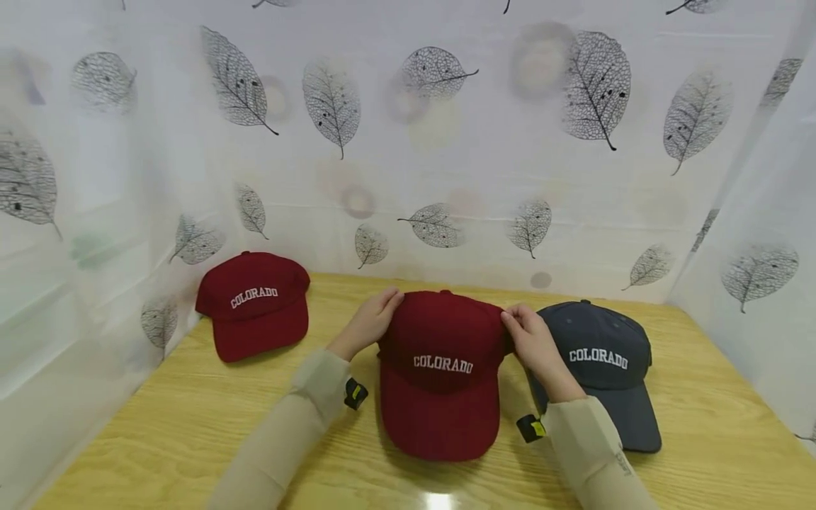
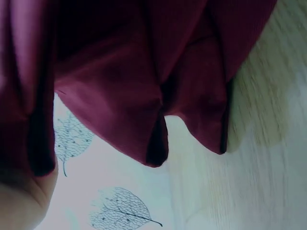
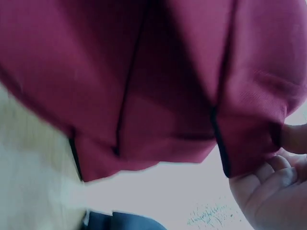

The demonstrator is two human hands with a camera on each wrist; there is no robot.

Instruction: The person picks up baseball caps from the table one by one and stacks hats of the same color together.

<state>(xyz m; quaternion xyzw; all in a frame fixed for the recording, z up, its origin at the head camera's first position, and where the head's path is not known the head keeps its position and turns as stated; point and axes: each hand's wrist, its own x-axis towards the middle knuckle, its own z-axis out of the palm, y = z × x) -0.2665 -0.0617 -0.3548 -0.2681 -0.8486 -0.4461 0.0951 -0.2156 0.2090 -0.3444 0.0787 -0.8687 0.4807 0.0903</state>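
Note:
A dark red cap with white COLORADO lettering is held up between both hands at the middle of the table, brim toward me. At the upper left of its crown, my left hand grips the fabric. My right hand pinches the crown's upper right side between thumb and fingers, which the right wrist view also shows on the red cloth. In the left wrist view the red folds hang close to the camera, and only part of the hand shows.
Another dark red cap sits at the back left of the wooden table. A dark grey-blue COLORADO cap lies at the right, partly behind my right hand. A white leaf-print curtain hangs along the back and sides.

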